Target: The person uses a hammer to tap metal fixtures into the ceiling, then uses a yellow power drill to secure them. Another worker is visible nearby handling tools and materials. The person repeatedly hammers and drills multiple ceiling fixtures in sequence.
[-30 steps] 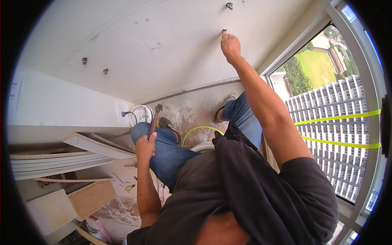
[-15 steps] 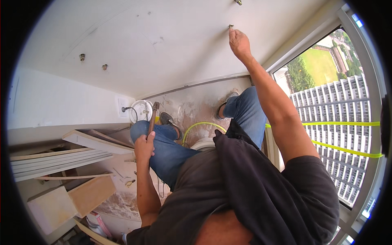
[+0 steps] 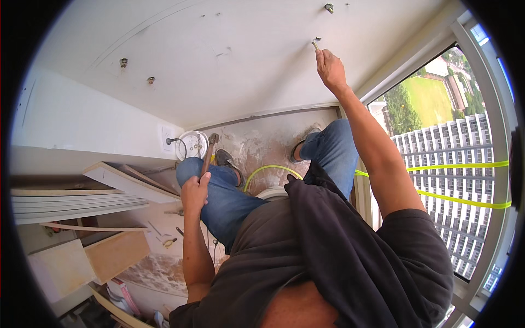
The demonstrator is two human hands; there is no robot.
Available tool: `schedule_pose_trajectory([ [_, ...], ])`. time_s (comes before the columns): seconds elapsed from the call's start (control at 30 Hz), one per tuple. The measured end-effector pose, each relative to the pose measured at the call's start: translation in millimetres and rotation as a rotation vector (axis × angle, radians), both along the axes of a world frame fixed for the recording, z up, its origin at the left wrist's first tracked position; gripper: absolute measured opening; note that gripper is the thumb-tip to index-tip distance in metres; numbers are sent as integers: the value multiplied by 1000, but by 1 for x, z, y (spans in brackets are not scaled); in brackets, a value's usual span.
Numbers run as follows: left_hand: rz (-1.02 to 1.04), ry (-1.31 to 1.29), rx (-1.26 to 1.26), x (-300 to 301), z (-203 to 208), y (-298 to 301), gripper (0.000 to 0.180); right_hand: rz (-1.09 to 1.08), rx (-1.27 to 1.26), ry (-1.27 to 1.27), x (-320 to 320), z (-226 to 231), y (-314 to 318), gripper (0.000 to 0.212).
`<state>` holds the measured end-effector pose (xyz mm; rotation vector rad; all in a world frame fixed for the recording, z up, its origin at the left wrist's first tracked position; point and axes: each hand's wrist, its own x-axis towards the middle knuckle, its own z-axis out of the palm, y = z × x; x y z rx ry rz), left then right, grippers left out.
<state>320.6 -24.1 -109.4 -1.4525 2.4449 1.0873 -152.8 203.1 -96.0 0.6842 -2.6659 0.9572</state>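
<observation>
My left hand (image 3: 195,192) is closed round the handle of a hammer (image 3: 209,153), which points up and away above my left thigh. Stretched out to the white wall (image 3: 246,60), my right hand (image 3: 331,71) pinches a small metal bolt (image 3: 315,45). The bolt's tip is close to a dark hole (image 3: 318,39) in the wall; whether it touches, I cannot tell. Other metal bolts stick out of the wall: one (image 3: 328,8) beyond my right hand, and two at the left, a larger one (image 3: 123,64) and a smaller one (image 3: 151,80).
A white bucket (image 3: 192,146) stands by the wall corner, beside a plugged-in black cable (image 3: 176,141). Stacked boards (image 3: 71,206), wooden panels (image 3: 117,256) and scattered tools lie at the left. A yellow-green hose or strap (image 3: 273,167) curves across the floor. The window (image 3: 437,164) is at the right.
My right hand has drawn back slightly from the hole, and the bolt now shows between its fingers and the wall. The view has shifted a little. My left hand keeps the hammer.
</observation>
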Motion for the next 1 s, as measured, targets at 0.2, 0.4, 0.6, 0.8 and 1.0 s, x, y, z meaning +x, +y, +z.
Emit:
schedule_pose_trajectory([
  [0.2,0,-6,-18,9,-5,-6,61,176,-149,-175,59,-34,-28,50],
  [0.4,65,86,-44,13,-16,0,67,260,-294,-1108,169,-49,-48,34],
  [0.6,232,586,427,39,-4,12,36,547,-280,-1602,278,-4,-105,27],
  [0.8,260,842,602,47,22,19,29,605,-347,-2223,323,15,-130,34],
  [1.0,338,909,564,51,32,29,29,574,-320,-2235,321,19,-119,35],
])
